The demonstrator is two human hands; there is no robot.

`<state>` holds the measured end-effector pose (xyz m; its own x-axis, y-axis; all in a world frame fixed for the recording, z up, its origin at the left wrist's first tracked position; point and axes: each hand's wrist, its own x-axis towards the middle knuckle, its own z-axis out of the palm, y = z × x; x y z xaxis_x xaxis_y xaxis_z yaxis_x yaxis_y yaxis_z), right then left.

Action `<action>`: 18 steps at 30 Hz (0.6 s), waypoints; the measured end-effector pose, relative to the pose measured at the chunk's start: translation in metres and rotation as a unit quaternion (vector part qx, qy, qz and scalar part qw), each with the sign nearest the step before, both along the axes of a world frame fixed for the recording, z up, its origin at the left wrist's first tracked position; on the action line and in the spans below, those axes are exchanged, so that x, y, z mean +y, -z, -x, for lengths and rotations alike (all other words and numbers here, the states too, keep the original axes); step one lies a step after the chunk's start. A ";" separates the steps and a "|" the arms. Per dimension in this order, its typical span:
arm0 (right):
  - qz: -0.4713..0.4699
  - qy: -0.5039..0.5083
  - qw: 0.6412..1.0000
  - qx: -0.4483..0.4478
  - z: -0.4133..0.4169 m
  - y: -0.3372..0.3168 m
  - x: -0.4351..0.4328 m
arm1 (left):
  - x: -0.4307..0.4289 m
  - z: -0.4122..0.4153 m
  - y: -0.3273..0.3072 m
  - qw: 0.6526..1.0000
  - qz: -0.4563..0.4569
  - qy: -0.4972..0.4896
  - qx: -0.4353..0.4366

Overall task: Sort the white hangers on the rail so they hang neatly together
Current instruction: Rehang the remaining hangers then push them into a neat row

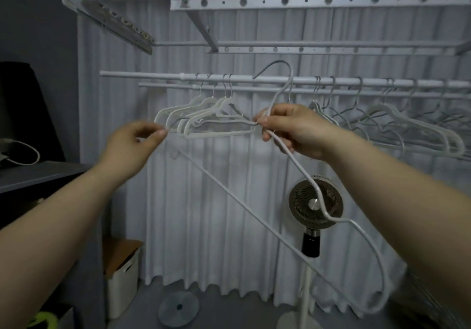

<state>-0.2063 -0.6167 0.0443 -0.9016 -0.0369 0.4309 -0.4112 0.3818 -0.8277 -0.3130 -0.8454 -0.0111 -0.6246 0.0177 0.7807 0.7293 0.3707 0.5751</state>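
Gripping 1 loose hanger (300,165), right hand (293,130); left hand (135,142) seemingly pinches hung hangers (204,117).

I see white hangers (204,119) on a white rail (153,75), and the one in hand (318,193) is white too — pale against a white pleated curtain (204,214) with vertical folds. Above, a white bar (305,4) is dotted with dark round holes. The fan (316,204) has a dark grille, a silver hub and a black neck. The left wall (38,23) is grey, the floor (229,311) grey — a white box (125,272) carries a brown lid.
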 end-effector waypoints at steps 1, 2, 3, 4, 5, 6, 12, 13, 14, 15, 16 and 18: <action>0.002 0.009 1.000 0.008 -0.002 -0.005 0.000 | 0.006 -0.003 -0.004 1.000 0.005 0.023 -0.006; 0.000 0.019 1.000 0.017 -0.003 -0.009 -0.001 | 0.011 -0.006 -0.008 0.999 0.005 0.051 -0.014; 0.001 0.029 0.999 0.026 -0.003 -0.012 -0.002 | 0.017 -0.010 -0.012 0.996 0.001 0.088 -0.026; 0.007 0.037 0.999 0.036 -0.001 -0.015 -0.004 | 0.023 -0.015 -0.016 0.990 -0.006 0.134 -0.043; 0.017 0.045 0.998 0.047 0.002 -0.016 -0.007 | 0.028 -0.021 -0.020 0.981 -0.012 0.182 -0.068; 0.027 0.051 0.997 0.059 0.006 -0.017 -0.010 | 0.032 -0.028 -0.024 0.968 -0.013 0.228 -0.102; 0.046 0.105 0.990 0.080 0.046 -0.010 -0.025 | 0.055 -0.057 -0.032 0.889 0.085 0.345 -0.289; 0.054 0.117 0.988 0.082 0.053 -0.008 -0.026 | 0.059 -0.057 -0.030 0.888 0.100 0.337 -0.298; 0.063 0.124 0.987 0.083 0.060 -0.006 -0.026 | 0.064 -0.054 -0.028 0.890 0.106 0.327 -0.300; 0.070 0.126 0.986 0.080 0.066 -0.005 -0.026 | 0.068 -0.049 -0.026 0.894 0.104 0.317 -0.299; 0.072 0.126 0.986 0.076 0.073 -0.004 -0.026 | 0.071 -0.043 -0.024 0.899 0.096 0.307 -0.296; 0.072 0.131 0.986 0.067 0.085 -0.003 -0.023 | 0.079 -0.027 -0.021 0.913 0.078 0.286 -0.280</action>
